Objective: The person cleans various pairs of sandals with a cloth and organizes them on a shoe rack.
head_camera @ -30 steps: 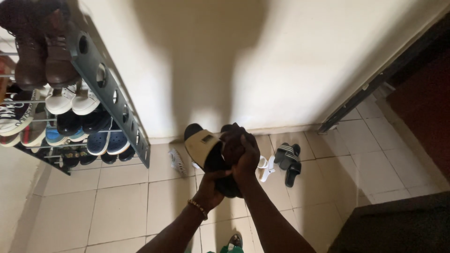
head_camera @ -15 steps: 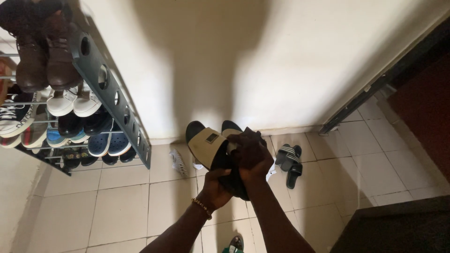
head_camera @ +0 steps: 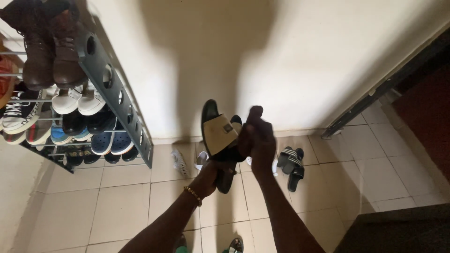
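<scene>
Above a tiled floor [head_camera: 122, 206], left hand [head_camera: 209, 175] gripping black slide sandal with tan strap [head_camera: 219, 136], right hand [head_camera: 257, 140] closed over its side, apparently mid-wipe; next, steady grip needed.

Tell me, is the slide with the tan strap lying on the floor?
No, both hands, left and right, hold the slide up above the floor tiles.

Labels: one only, a small dark square badge [head_camera: 228, 128] set on the tan strap of the black slide sandal [head_camera: 220, 140] held up before the wall (its marking is too small to make out). No packages, signs or screens appear elsewhere in the view.
</scene>
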